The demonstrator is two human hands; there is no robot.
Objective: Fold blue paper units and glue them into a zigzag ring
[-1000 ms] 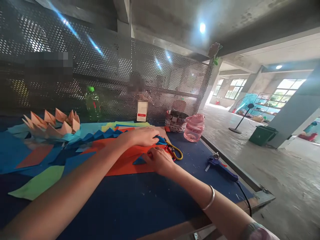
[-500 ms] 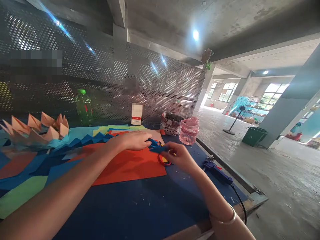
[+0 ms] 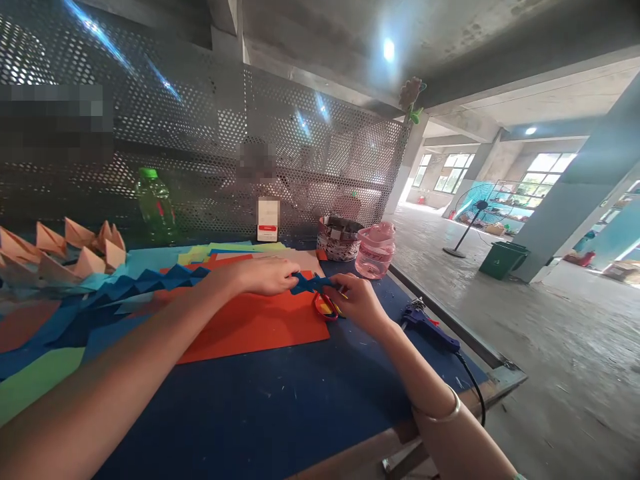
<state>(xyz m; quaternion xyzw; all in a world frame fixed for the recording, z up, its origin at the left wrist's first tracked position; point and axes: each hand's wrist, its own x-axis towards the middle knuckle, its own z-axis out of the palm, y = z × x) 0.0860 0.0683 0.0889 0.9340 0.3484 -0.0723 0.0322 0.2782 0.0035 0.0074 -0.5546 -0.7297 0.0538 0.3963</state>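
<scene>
Folded blue paper with pointed edges stretches between my two hands above the orange sheet. My left hand is closed on its left end. My right hand pinches its right end, with the fingertips partly hidden. A zigzag blue paper strip runs leftward behind my left forearm; whether it joins the piece in my hands I cannot tell. Just below the held paper, red-handled scissors lie by the edge of the orange sheet, partly covered by my right hand.
A peach folded-paper ring stands at far left. Along the back are a green-capped bottle, a phone, a round patterned container and a pink jug. A glue gun with its cord lies near the right table edge.
My right hand has turned slightly, and the blue paper is now held straighter between both hands. The camera view has shifted a little.
</scene>
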